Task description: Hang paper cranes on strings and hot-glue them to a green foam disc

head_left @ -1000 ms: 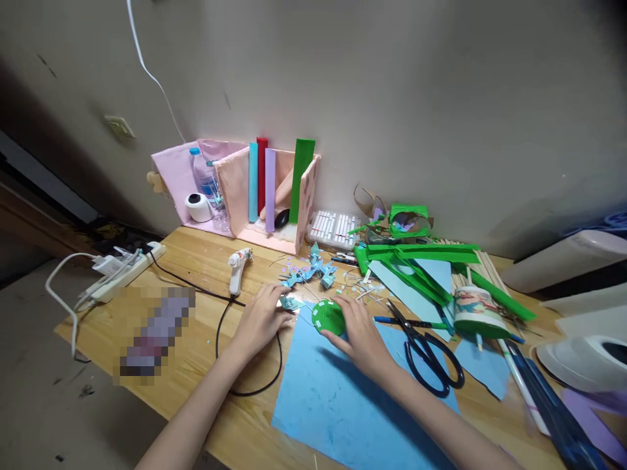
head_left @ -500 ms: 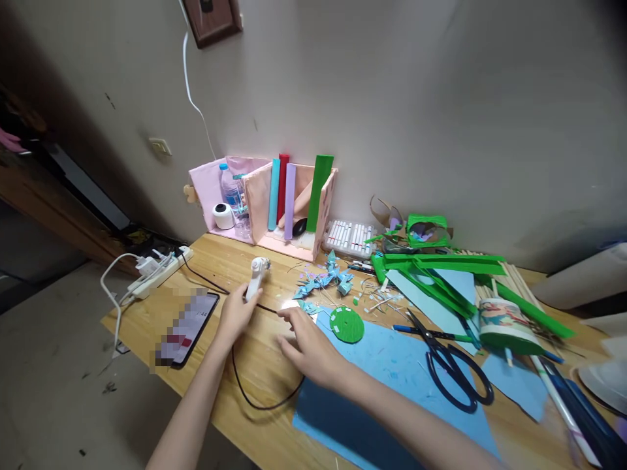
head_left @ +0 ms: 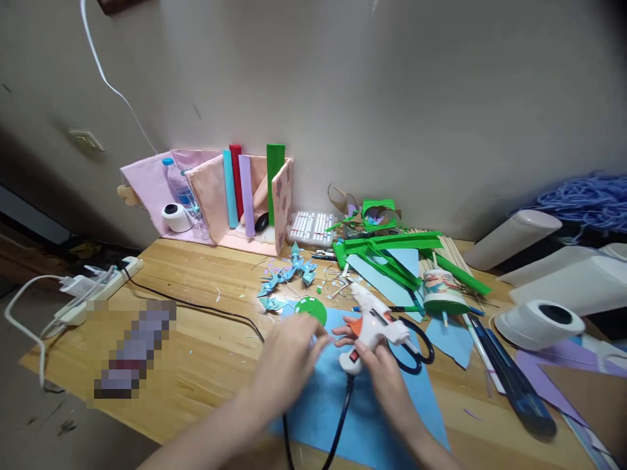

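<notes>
A white hot glue gun [head_left: 376,320] with an orange trigger is in my right hand [head_left: 385,375], its nozzle pointing up and away over the blue sheet. The fingers of that hand are around the handle. My left hand [head_left: 289,356] is just left of it, above the blue sheet [head_left: 323,405], slightly blurred. Its fingers are bent and partly hidden, so I cannot tell whether they hold anything. A green disc [head_left: 312,310] lies just beyond this hand. Black-handled scissors [head_left: 424,339] lie partly behind the glue gun.
A phone [head_left: 134,352] and a power strip [head_left: 100,290] are at the left. Blue folded paper pieces [head_left: 289,274], green strips [head_left: 392,248] and a marker box [head_left: 312,225] lie farther back. A painted cup [head_left: 443,287], a utility knife [head_left: 514,385] and a white roll [head_left: 533,326] are on the right.
The glue gun has passed from my left hand to my right and moved rightward over the blue sheet. My left hand has moved right, next to the green disc. The view has turned right.
</notes>
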The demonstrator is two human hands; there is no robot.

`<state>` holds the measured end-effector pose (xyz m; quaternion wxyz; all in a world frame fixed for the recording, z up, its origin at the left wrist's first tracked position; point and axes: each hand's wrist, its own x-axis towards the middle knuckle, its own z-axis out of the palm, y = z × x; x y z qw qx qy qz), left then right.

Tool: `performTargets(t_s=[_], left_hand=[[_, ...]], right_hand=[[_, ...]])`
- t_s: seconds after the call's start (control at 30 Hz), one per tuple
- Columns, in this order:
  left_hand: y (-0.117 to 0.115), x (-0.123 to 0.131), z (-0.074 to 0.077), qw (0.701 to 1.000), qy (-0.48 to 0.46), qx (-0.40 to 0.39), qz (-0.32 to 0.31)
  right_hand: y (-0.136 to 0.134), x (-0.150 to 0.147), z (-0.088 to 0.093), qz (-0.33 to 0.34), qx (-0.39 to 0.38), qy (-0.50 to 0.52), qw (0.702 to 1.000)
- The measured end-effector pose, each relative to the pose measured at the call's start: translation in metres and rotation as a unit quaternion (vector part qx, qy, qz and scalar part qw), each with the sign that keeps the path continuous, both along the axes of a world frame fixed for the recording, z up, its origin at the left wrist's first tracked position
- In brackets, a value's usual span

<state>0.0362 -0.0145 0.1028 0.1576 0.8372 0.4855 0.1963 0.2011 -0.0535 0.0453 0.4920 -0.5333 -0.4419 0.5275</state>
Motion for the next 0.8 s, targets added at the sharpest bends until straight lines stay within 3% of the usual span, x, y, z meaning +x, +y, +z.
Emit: performTargets(t_s=[0.07,0.17,0.3,0.37,0.47,0.57,0.63,0.8], left_hand=[[0.041,-0.001,-0.009,0.995,0.084,0.057,0.026],[0.098,-0.001,-0.027,0.974,0.204,0.094,0.008],[0.132,0.000,-0.041,0.970,0.226,0.089,-0.004],[0.131,-0.002,-0.035,0.975,0.199,0.096,0.002],[0.114,-0.009,-0.017,0.995,0.030,0.091,-0.004],[0.086,-0.021,-0.003,0.992,-0.107,0.007,-0.061],[0.065,-0.029,-0.006,0.985,-0.114,-0.070,-0.106],[0.029,-0.049,-0.040,0.962,-0.064,-0.178,-0.195]], right_hand=[[-0.002,0.019,-0.013,-0.059,0.011,-0.016,0.998],[-0.005,0.031,-0.026,-0.103,0.028,-0.028,0.994],[-0.008,0.033,-0.034,-0.091,0.038,-0.046,0.994],[-0.009,0.033,-0.038,-0.084,0.043,-0.047,0.994],[-0.012,0.032,-0.043,-0.078,0.048,-0.037,0.995],[-0.014,0.033,-0.046,-0.089,0.057,-0.040,0.994],[-0.014,0.034,-0.047,-0.100,0.071,-0.042,0.992],[-0.013,0.031,-0.047,-0.116,0.072,-0.010,0.991]])
